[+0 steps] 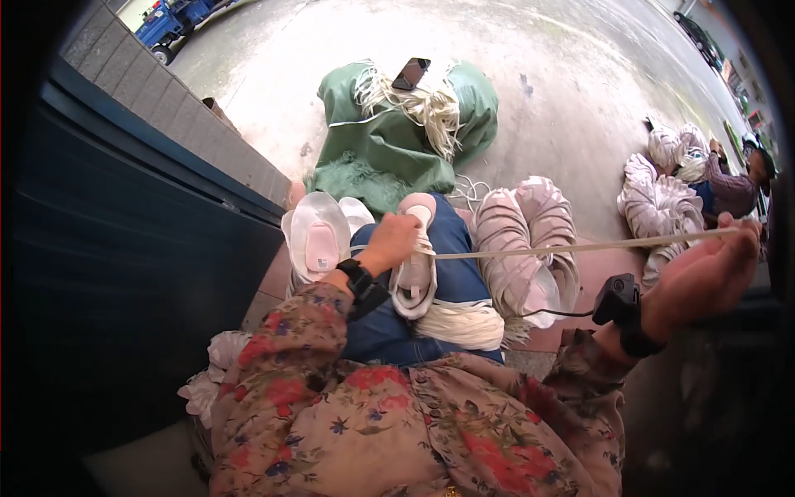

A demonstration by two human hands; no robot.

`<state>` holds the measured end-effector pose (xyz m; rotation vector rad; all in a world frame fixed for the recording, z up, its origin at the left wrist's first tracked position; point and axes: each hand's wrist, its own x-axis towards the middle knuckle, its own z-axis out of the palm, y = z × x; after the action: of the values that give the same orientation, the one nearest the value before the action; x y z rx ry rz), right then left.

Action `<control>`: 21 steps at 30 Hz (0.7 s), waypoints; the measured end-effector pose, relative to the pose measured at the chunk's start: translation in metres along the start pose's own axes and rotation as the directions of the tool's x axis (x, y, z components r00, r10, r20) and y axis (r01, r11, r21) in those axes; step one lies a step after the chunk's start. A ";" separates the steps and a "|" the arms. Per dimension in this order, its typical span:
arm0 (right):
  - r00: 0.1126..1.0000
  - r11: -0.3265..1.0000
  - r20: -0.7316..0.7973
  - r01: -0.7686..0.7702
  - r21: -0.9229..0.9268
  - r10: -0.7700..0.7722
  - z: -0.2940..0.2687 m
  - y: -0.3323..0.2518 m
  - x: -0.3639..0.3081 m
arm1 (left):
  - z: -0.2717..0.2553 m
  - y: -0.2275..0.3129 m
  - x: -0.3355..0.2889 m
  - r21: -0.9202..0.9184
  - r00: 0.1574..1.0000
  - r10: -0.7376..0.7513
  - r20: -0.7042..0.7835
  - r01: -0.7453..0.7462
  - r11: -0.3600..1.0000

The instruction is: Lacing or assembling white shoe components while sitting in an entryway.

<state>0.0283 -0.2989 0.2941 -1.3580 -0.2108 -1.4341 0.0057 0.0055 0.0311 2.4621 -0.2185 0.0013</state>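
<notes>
A pale pink and white shoe upper [414, 286] lies lengthwise across my lap, on my blue trousers. My left hand [392, 242] is closed on its left edge, near the middle; the fingertips are partly hidden. From the shoe a cream shoelace [571, 248] runs taut out to the right. Its far end is at my right hand [708, 267], which is raised far to the side with fingers curled round the lace. A bundle of cream laces [460, 325] rests on my thigh beside the shoe's near end.
Stacked shoe uppers [517, 240] stand right of my lap, and more pale shoe pieces [319, 240] to the left. Ahead, a green sack [385, 145] bears loose laces and a phone [411, 74]. A dark blue door [141, 248] borders the left. Another person [737, 182] sits far right beside piled uppers.
</notes>
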 end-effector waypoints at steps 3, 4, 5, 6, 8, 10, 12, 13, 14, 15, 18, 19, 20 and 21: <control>0.994 0.997 0.070 -0.080 0.021 0.078 -0.011 0.016 0.003 | -0.001 -0.018 -0.017 0.016 0.995 -0.083 0.055 0.082 0.996; 0.989 0.991 0.086 -0.126 0.037 0.122 -0.013 0.018 0.002 | 0.001 -0.021 -0.024 0.098 0.996 -0.057 0.074 0.050 0.994; 0.988 0.991 0.089 -0.129 0.035 0.125 -0.013 0.019 0.000 | 0.003 -0.024 -0.027 0.097 0.995 -0.061 0.077 0.054 0.994; 0.966 0.970 0.138 -0.230 0.079 0.218 -0.012 0.019 -0.002 | 0.006 -0.027 -0.030 0.076 0.994 -0.034 0.101 0.027 0.997; 0.841 0.871 0.389 -0.464 0.161 0.376 -0.005 0.031 -0.020 | 0.003 -0.027 -0.035 0.057 0.992 -0.019 0.125 0.012 0.998; 0.436 0.456 0.712 -0.871 0.181 0.551 -0.003 0.041 -0.053 | -0.007 -0.022 -0.037 0.092 0.983 -0.040 0.180 0.023 0.995; 0.070 0.332 0.770 -0.924 -0.189 0.634 -0.004 0.049 -0.102 | -0.006 -0.027 -0.038 0.110 0.987 -0.022 0.159 0.004 0.994; -0.133 0.214 0.734 -0.909 -0.358 0.666 -0.007 0.052 -0.132 | -0.004 -0.028 -0.037 0.122 0.989 0.005 0.146 -0.023 0.992; -0.280 0.185 0.697 -0.838 -0.513 0.660 -0.004 0.042 -0.158 | -0.008 -0.028 -0.036 0.122 0.989 0.000 0.149 -0.019 0.992; -0.461 0.125 0.615 -0.727 -0.675 0.640 -0.001 0.036 -0.184 | -0.016 -0.024 -0.032 -0.093 0.976 -0.092 0.198 0.112 0.989; -0.684 0.116 0.574 -0.593 -0.797 0.450 -0.010 0.039 -0.258 | -0.033 -0.007 -0.029 -0.431 0.921 -0.242 0.304 0.360 0.827; -0.720 0.131 0.540 -0.543 -0.829 0.436 -0.009 0.036 -0.272 | -0.035 -0.005 -0.030 -0.547 0.884 -0.313 0.348 0.462 0.698; -0.721 0.133 0.542 -0.543 -0.829 0.432 -0.008 0.035 -0.285 | -0.036 -0.007 -0.033 -0.546 0.884 -0.317 0.345 0.463 0.698; -0.663 0.156 0.570 -0.576 -0.802 0.486 -0.007 0.034 -0.296 | -0.035 -0.010 -0.036 -0.541 0.880 -0.327 0.344 0.471 0.697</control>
<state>-0.0246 -0.1524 0.0400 -1.5438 -0.0843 1.1150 -0.0263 0.0402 0.0501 1.7947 0.2139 -0.4713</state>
